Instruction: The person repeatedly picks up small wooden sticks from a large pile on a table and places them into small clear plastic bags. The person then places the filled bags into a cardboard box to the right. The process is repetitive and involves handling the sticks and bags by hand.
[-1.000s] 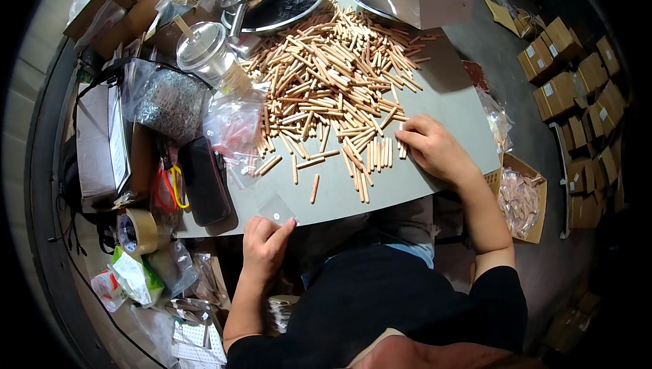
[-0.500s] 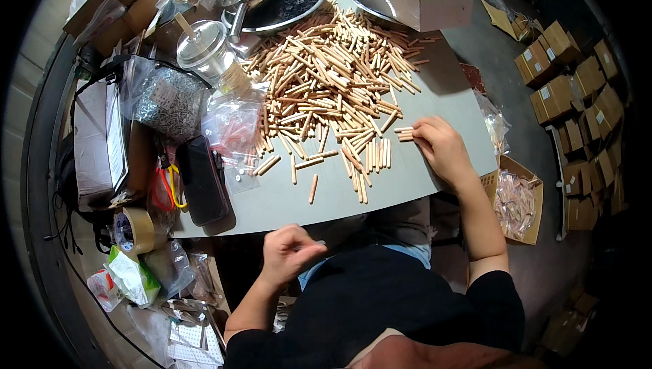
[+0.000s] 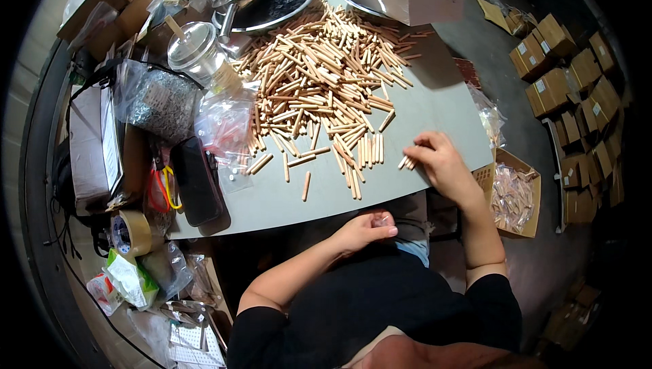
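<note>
While a few wooden sticks [image 3: 407, 163] are pinched in the fingertips of the right hand [image 3: 442, 163], at four o'clock from the pile [image 3: 319, 77], the left hand [image 3: 363, 232] — loosely curled round clear plastic [image 3: 382, 221] — is now brought toward five o'clock, so sticks and plastic are set closer.

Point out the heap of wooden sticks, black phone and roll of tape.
Heap of wooden sticks [image 3: 316, 77], head view: middle of the heap.
Black phone [image 3: 195, 182], head view: middle of its dark face.
Roll of tape [image 3: 140, 232], head view: its tan outer side.
</note>
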Available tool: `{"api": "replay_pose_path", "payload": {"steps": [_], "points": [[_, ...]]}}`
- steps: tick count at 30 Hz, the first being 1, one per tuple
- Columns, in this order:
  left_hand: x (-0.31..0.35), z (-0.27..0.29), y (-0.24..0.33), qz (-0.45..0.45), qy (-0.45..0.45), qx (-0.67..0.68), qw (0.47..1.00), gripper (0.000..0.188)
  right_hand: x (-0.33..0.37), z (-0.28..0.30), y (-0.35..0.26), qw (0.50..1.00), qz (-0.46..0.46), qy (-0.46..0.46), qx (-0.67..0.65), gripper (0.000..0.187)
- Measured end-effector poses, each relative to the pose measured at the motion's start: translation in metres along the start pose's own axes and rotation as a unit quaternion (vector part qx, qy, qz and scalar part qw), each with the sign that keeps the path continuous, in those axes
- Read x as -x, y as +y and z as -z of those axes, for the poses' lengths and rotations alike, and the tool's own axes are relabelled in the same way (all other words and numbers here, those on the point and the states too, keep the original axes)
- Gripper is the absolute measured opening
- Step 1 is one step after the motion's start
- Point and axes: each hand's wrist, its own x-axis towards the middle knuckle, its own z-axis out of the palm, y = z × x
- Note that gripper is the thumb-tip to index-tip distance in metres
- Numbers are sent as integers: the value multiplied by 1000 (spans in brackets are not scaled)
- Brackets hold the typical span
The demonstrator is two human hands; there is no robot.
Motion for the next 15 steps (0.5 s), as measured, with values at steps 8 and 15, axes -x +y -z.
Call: {"api": "replay_pose_path", "payload": {"steps": [8,15], "points": [[-10,-15,12,39,2,149,988,21,28,-9,-41,983,77,-121,-115,31],[-8,-5,7,4,-39,139,989,29,28,-5,-50,972,93,-154,-152,27]]}}
